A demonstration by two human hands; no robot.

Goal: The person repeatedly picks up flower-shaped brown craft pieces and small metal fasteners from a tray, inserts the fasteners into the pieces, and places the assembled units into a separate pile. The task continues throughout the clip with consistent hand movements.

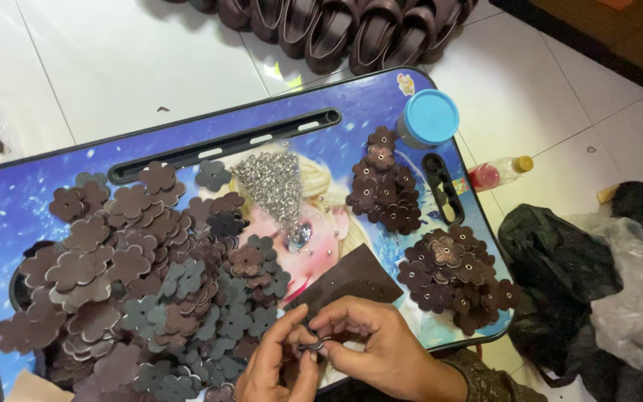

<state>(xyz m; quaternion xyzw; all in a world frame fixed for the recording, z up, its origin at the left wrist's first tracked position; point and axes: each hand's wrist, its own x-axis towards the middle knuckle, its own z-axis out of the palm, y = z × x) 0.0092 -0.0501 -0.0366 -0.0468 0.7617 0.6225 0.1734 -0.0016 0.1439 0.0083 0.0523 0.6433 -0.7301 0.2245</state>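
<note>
Both hands meet at the near edge of the blue printed bench point(9, 201). Left hand point(273, 365) and right hand point(370, 346) pinch one small brown leather flower piece point(312, 344) between closed fingers. Left of the hands: large heap of leather flowers point(135, 275). Beyond them: pile of metal studs point(273, 186). Far right corner: blue-lidded jar point(427, 117).

Three heaps of brown flower-shaped leather cutouts point(143, 275) lie on one blue picture-printed lap table point(9, 201), with one silver stud pile point(273, 182), one blue-lidded jar point(427, 119) far right.
</note>
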